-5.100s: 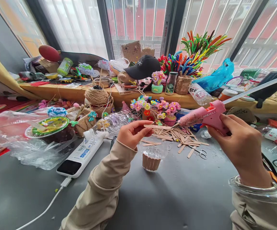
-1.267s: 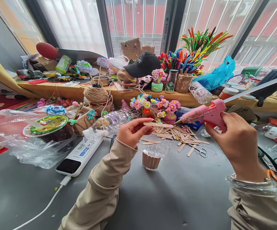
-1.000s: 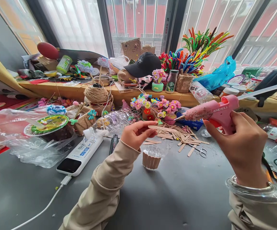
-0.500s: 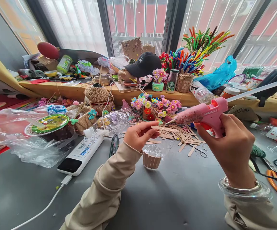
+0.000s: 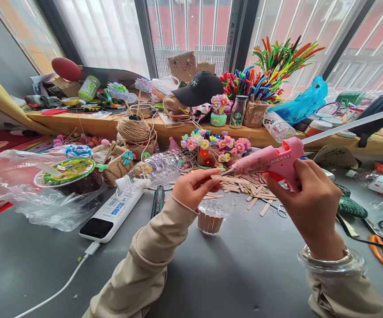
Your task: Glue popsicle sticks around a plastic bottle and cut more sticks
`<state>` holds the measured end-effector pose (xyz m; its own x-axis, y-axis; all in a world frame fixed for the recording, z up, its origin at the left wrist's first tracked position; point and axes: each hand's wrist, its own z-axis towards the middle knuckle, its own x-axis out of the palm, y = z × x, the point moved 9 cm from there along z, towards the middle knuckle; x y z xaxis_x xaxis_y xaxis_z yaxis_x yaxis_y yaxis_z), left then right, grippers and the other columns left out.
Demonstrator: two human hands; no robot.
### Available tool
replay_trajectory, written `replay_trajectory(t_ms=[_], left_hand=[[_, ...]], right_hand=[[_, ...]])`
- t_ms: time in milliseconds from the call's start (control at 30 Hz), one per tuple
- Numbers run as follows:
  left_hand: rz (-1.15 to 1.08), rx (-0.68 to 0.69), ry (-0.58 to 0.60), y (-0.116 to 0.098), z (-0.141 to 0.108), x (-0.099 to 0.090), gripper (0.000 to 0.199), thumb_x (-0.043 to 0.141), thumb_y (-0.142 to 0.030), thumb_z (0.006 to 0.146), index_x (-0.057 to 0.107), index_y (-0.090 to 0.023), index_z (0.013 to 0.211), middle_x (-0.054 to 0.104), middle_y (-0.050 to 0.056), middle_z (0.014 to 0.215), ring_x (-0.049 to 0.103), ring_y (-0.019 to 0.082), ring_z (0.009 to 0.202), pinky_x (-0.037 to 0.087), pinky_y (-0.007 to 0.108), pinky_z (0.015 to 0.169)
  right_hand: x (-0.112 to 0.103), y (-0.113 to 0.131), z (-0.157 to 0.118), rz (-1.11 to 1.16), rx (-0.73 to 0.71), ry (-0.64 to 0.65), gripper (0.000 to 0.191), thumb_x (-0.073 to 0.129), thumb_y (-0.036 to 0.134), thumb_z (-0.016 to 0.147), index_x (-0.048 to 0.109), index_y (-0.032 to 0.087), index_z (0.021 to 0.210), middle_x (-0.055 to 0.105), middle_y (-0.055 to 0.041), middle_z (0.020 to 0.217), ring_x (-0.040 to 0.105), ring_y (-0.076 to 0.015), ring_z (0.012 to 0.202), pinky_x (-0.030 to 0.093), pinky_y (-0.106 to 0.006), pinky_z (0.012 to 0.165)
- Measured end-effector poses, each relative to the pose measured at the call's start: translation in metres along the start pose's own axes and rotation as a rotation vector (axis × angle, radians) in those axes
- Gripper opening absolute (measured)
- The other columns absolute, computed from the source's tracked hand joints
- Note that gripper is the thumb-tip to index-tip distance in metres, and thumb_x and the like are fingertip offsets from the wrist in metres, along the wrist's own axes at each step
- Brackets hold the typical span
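— State of left hand [image 5: 193,189]?
— Pinching one flat, pale wooden stick [image 5: 234,180] above the grey tabletop [image 5: 244,274], near the clear plastic cup [image 5: 213,206] faced with brown slats [image 5: 210,223].
— Right hand [image 5: 306,201]?
— Gripping the pink plastic glue gun [image 5: 282,161]; metal nozzle [image 5: 227,172] at the stick, contact not determinable.

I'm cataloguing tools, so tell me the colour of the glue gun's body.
The glue gun's body is pink, seen best in the head view.

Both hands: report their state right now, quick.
Left hand: closed, pinching a wooden stick.
Right hand: closed around the handle of the pink glue gun.
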<state>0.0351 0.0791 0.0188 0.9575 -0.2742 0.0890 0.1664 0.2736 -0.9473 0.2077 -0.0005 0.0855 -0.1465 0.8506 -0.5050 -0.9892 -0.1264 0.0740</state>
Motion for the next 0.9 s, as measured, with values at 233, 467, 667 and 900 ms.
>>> replay_trajectory(t_ms=[233, 467, 667, 900], left_hand=[[-0.013, 0.000, 0.003, 0.0000, 0.0004, 0.0006, 0.029, 0.063, -0.027, 0.063, 0.064, -0.013, 0.088, 0.063, 0.006, 0.084, 0.062, 0.014, 0.064, 0.055, 0.025, 0.064], [-0.051, 0.014, 0.007, -0.0020, -0.0004, 0.0019, 0.024, 0.063, -0.022, 0.064, 0.064, -0.013, 0.086, 0.063, 0.005, 0.081, 0.063, 0.013, 0.064, 0.054, 0.023, 0.065], [-0.082, 0.022, 0.007, -0.0024, -0.0003, 0.0027, 0.023, 0.063, -0.020, 0.064, 0.065, -0.013, 0.085, 0.062, 0.004, 0.080, 0.063, 0.013, 0.064, 0.055, 0.021, 0.063], [-0.081, 0.030, -0.004, -0.0025, -0.0002, 0.0014, 0.024, 0.063, -0.020, 0.064, 0.064, -0.012, 0.086, 0.063, 0.003, 0.077, 0.063, 0.013, 0.064, 0.054, 0.022, 0.064]], right_hand=[[-0.0036, 0.0013, -0.0012, 0.012, -0.047, -0.063, 0.021, 0.053, 0.036, 0.070, 0.049, 0.016, 0.072, 0.048, -0.0026, 0.063, 0.044, -0.0130, 0.055, 0.032, -0.024, 0.047], [-0.0009, -0.0004, -0.0013, 0.004, -0.014, -0.020, 0.019, 0.046, 0.036, 0.073, 0.047, 0.018, 0.068, 0.047, -0.0033, 0.062, 0.043, -0.0148, 0.054, 0.031, -0.026, 0.047], [-0.0050, 0.0026, -0.0017, 0.023, -0.059, -0.078, 0.016, 0.052, 0.032, 0.070, 0.047, 0.017, 0.067, 0.048, -0.0026, 0.062, 0.042, -0.0126, 0.052, 0.030, -0.025, 0.045], [-0.0033, -0.0007, -0.0029, 0.012, -0.031, -0.070, 0.017, 0.051, 0.036, 0.071, 0.048, 0.019, 0.069, 0.047, -0.0014, 0.063, 0.044, -0.0139, 0.054, 0.031, -0.025, 0.047]])
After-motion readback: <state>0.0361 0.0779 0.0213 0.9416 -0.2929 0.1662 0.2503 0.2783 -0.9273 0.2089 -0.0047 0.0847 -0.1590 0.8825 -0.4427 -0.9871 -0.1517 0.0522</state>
